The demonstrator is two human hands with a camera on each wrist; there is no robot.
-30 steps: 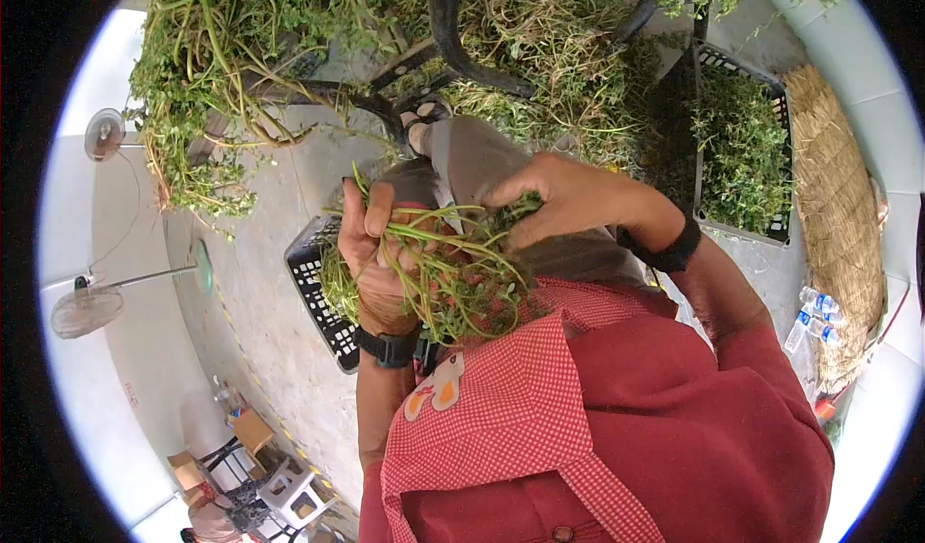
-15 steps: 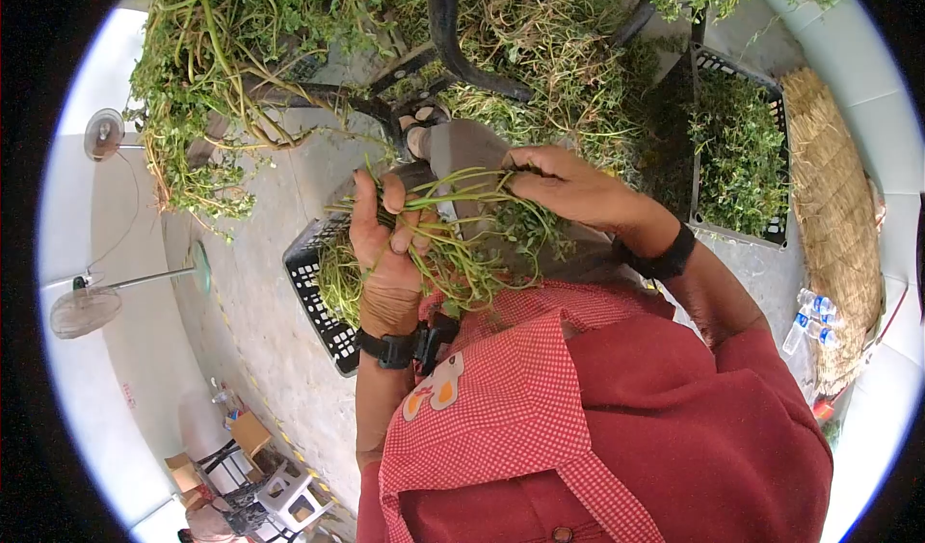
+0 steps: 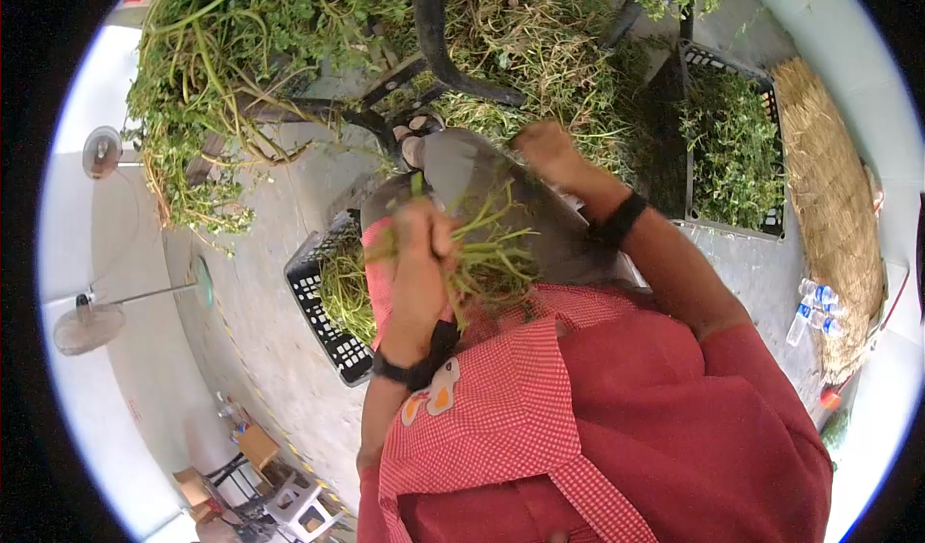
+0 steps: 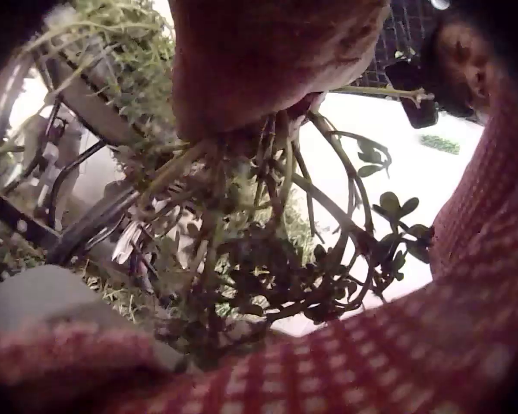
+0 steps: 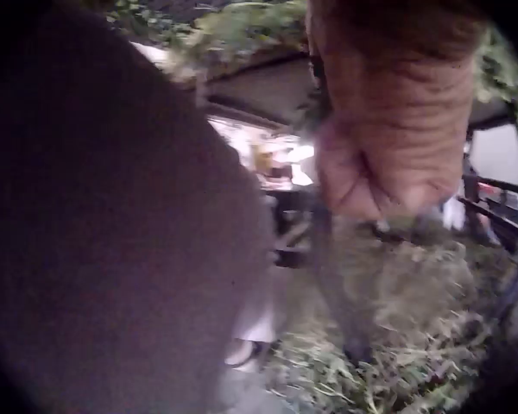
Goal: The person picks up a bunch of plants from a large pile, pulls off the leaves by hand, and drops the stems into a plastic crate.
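My left hand (image 3: 419, 249) grips a bunch of leafy green stems (image 3: 491, 254) over my lap, cut ends and sprigs fanning out to the right. Small rounded leaves on the bunch (image 4: 311, 276) hang below the fist in the left wrist view, close to the red checked apron (image 4: 345, 362). Apart from the bunch, my right hand (image 3: 554, 153) is raised over my right thigh and blurred by motion. Its fingers are curled in, and no stem sticks out of the hand (image 5: 397, 147) in the right wrist view; the inside of the fist is hidden.
A black crate (image 3: 308, 292) with greens stands on the floor at my left. Greens heap high at the front left (image 3: 241, 61), beside a black frame leg (image 3: 434, 32). Loose stems (image 3: 549, 52) cover the floor ahead. Another crate (image 3: 689, 148) of greens is at right.
My right hand has left the stems it was touching and moved forward, away from the bunch. My left hand has turned knuckles up, still gripping its bunch.
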